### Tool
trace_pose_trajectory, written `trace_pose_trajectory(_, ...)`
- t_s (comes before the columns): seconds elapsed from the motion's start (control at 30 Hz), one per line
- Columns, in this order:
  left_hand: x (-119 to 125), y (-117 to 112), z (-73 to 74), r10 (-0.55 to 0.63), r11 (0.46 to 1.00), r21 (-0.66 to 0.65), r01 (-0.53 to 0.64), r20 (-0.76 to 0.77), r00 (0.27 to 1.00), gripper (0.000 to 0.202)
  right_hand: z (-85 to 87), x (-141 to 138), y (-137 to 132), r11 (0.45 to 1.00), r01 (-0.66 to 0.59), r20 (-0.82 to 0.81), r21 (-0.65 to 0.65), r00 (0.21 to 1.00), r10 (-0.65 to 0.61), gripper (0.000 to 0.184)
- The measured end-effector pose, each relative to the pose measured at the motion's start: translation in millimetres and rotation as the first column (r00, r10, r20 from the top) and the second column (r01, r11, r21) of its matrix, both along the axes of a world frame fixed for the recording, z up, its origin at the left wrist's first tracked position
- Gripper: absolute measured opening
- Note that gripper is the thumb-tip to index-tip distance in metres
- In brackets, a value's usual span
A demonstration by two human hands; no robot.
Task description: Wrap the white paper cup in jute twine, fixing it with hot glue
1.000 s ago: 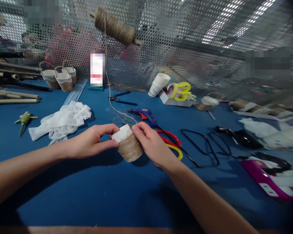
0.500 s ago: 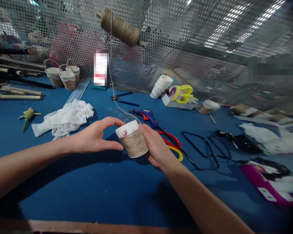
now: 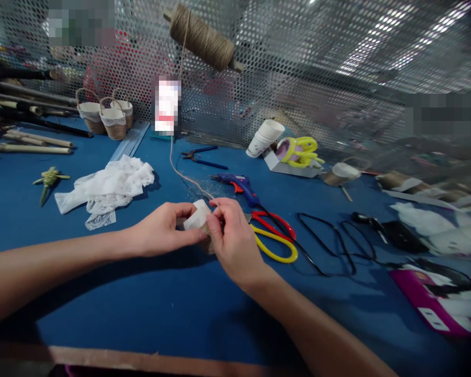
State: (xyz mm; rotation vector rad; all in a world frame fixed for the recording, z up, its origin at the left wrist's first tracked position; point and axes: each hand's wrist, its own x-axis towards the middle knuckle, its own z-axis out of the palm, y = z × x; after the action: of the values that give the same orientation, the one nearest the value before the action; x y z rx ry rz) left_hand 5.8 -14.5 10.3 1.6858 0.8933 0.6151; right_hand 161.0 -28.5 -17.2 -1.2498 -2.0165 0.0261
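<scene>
Head view: the left hand [image 3: 163,230], spread wide a moment ago, now has its fingers closed on the cup [image 3: 195,217], nearer and left of the glue gun [image 3: 241,187], seemingly steadying it while the right hand [image 3: 235,246] pinches the twine [image 3: 188,179].

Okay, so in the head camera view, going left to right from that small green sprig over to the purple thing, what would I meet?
Small green sprig, white lace, left hand, twine-wrapped cup, right hand, red-and-yellow scissors, brown-and-white handled cup, purple thing.
</scene>
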Motion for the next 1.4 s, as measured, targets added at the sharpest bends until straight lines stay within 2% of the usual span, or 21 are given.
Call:
trace_pose_trajectory(0.17, 1, 0, -3.2, 0.022, 0.999, -0.025, -0.023, -0.021, 1.0, 0.016, -0.7, -1, -2, 0.997, -0.026, 0.073, 0.078, 0.997, 0.02, 0.009)
trace_pose_trajectory(0.37, 0, 0, -6.4, -0.013, 0.998, -0.065, 0.014, 0.012, 1.0, 0.015, -2.7, -1, -3, 0.997, -0.061, 0.102, 0.047, 0.993, 0.056, 0.01)
trace_pose_trajectory(0.53, 0, 1, -9.0, -0.023, 0.994, -0.104, 0.029, 0.061, 0.998, 0.014, -0.7, 2, -1, 0.996, -0.086, 0.028, -0.035, 0.996, 0.087, 0.01)
trace_pose_trajectory(0.63, 0, 3, -12.5, -0.019, 0.992, -0.121, 0.03, 0.089, 0.996, 0.014, 1.8, 8, 1, 0.987, -0.099, -0.096, -0.13, 0.992, 0.087, 0.008)
trace_pose_trajectory(0.77, 0, 6, -16.3, -0.015, 0.988, -0.151, 0.034, 0.13, 0.991, 0.013, 3.6, 16, 3, 0.958, -0.094, -0.257, -0.272, 0.966, 0.022, 0.013)
trace_pose_trajectory(0.87, -1, 7, -17.3, -0.003, 0.979, -0.201, 0.038, 0.169, 0.986, 0.01, 4.7, 17, 3, 0.946, -0.119, -0.261, -0.301, 0.965, 0.038, 0.013)
trace_pose_trajectory(1.0, -2, 7, -17.8, 0.0, 0.974, -0.225, 0.038, 0.166, 0.986, 0.008, 4.8, 16, 3, 0.949, -0.16, -0.211, -0.271, 0.972, 0.103, 0.011)
trace_pose_trajectory(1.13, -2, 8, -16.9, -0.028, 0.982, -0.18, 0.051, 0.125, 0.992, 0.011, 7.0, 16, 4, 0.915, -0.165, -0.268, -0.369, 0.961, 0.066, 0.016)
trace_pose_trajectory(1.2, -4, 8, -15.6, -0.042, 0.994, -0.095, 0.05, 0.08, 0.996, 0.012, 11.6, 20, 7, 0.908, -0.136, -0.292, -0.397, 0.956, 0.015, 0.019)
trace_pose_trajectory(1.27, -5, 9, -14.2, -0.049, 0.998, 0.039, 0.049, 0.02, 0.999, 0.013, 18.0, 28, 15, 0.929, -0.047, -0.259, -0.367, 0.964, -0.054, 0.021)
trace_pose_trajectory(1.33, -8, 11, -12.9, -0.037, 0.981, 0.189, 0.045, -0.05, 0.998, 0.013, 23.1, 42, 28, 0.944, 0.118, -0.141, -0.307, 0.976, -0.168, 0.023)
trace_pose_trajectory(1.4, -10, 12, -12.1, -0.015, 0.956, 0.289, 0.05, -0.12, 0.993, 0.012, 23.5, 59, 47, 0.901, 0.357, 0.109, -0.245, 0.934, -0.34, 0.027)
